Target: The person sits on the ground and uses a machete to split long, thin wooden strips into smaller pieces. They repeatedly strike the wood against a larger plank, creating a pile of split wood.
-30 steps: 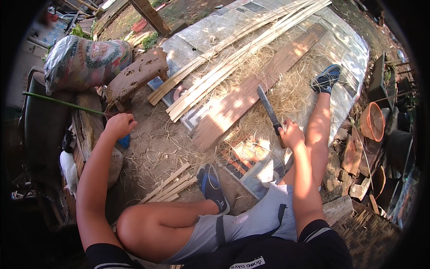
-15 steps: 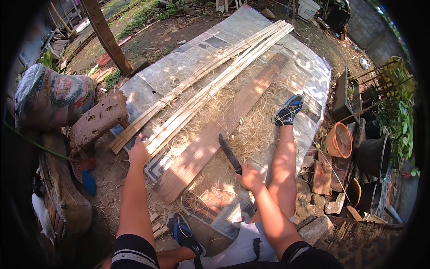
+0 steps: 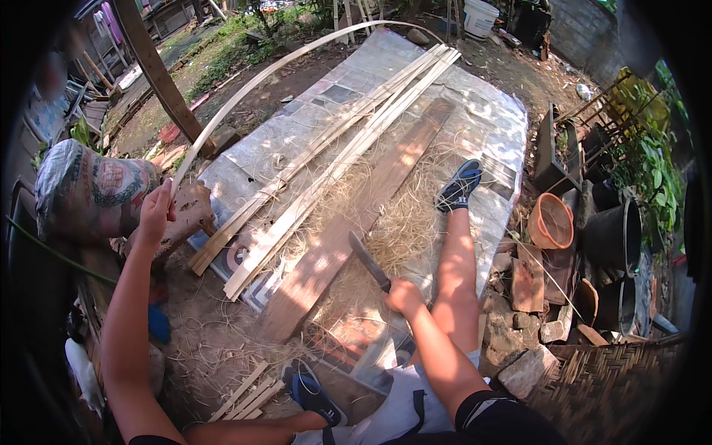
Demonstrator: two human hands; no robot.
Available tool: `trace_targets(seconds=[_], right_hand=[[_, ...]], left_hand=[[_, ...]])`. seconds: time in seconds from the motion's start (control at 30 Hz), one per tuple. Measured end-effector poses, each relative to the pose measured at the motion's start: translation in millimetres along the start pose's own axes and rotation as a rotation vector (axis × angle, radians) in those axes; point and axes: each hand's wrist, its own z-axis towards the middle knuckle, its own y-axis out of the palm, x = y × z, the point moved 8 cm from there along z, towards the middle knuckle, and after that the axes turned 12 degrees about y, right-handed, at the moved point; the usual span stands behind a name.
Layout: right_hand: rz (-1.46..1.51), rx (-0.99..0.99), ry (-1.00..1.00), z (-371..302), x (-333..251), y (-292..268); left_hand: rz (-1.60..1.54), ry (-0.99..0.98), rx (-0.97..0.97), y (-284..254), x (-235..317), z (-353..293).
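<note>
Left hand [image 3: 157, 211] clutches a bowed strip [image 3: 199, 142], right hand [image 3: 404, 298] a knife [image 3: 368, 259]. I'd let the strip settle, knife held clear.

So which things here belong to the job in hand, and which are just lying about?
Seemingly in the job:
knife, in the right hand
bent strip, in the left hand
pale strips
brown board

Seemingly just lying about:
orange basket
white bucket
stuffed sack

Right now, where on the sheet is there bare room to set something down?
The sheet looks mostly bare left of the pale strips and between the blue shoe and the sheet's right edge. It is crowded around the brown plank, where shavings lie on both sides, with the right hand and knife close by.
</note>
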Motion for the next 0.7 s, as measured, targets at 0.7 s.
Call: trace_targets(seconds=[0.7], right_hand=[[0.738,0.21,-0.148,-101,-84,-53]], left_hand=[[0.097,-0.597,-0.589,206,-36,-247]])
